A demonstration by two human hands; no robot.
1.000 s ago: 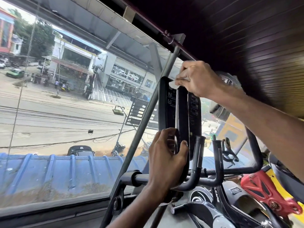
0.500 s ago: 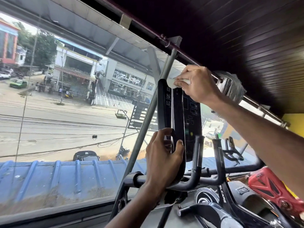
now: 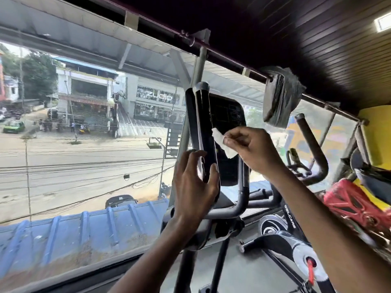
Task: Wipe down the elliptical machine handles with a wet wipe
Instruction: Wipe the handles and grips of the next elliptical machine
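Filling the space left of the left hand point(image 3: 194, 187), a window point(image 3: 84, 157) shows a street and shopfronts. The left hand grips the lower part of the elliptical's upright black handle point(image 3: 202, 119), fingers wrapped round its left side and thumb on its right. Just right of the handle, above that thumb, a white wet wipe point(image 3: 223, 143) hangs crumpled in front of the dark console point(image 3: 230, 115), its upper corner at the handle's edge. The right hand point(image 3: 254, 149) pinches the wipe between thumb and fingertips. Right of this hand stand a curved black bar point(image 3: 313, 144) and a red machine part point(image 3: 355, 206).
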